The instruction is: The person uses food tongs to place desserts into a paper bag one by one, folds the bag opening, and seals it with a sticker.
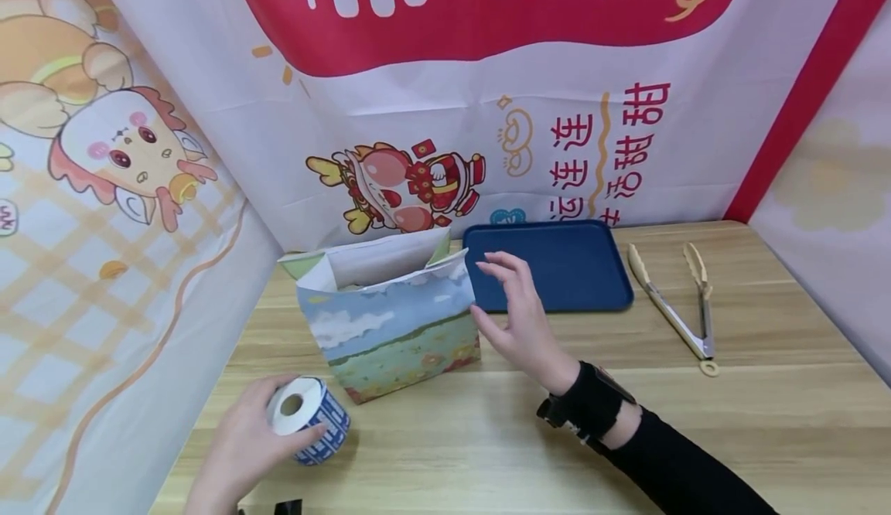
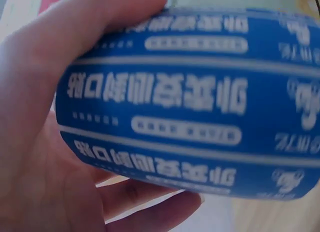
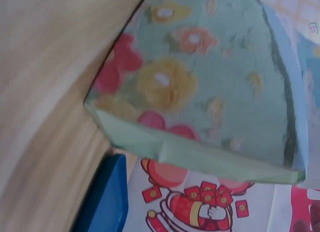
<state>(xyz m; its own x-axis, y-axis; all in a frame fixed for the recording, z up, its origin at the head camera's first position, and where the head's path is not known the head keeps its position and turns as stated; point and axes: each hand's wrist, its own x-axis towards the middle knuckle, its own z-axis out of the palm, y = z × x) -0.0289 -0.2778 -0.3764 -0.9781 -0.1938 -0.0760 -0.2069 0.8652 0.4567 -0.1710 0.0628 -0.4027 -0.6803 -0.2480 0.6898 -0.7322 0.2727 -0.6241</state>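
Observation:
My left hand (image 1: 254, 434) grips a roll of blue-and-white printed labels (image 1: 330, 428) at the front left of the table. In the left wrist view, the thumb and fingers curve around the label roll (image 2: 165, 107). A paper bag (image 1: 397, 337) with a painted sky and flower meadow stands upright behind the roll, its top open. Beside the bag's upper right edge is my right hand (image 1: 518, 325), fingers spread and slightly bent, gripping nothing. Whether a fingertip touches the bag cannot be told. The right wrist view shows the bag's flowered front (image 3: 200, 87) and its pale green side close up.
A dark blue tray (image 1: 557, 267) lies behind the right hand, against the back cloth. To its right, metal tongs (image 1: 675, 318) with beige tips lie spread on the wooden table (image 1: 766, 391). Printed cloth walls (image 1: 431, 90) enclose the back and sides.

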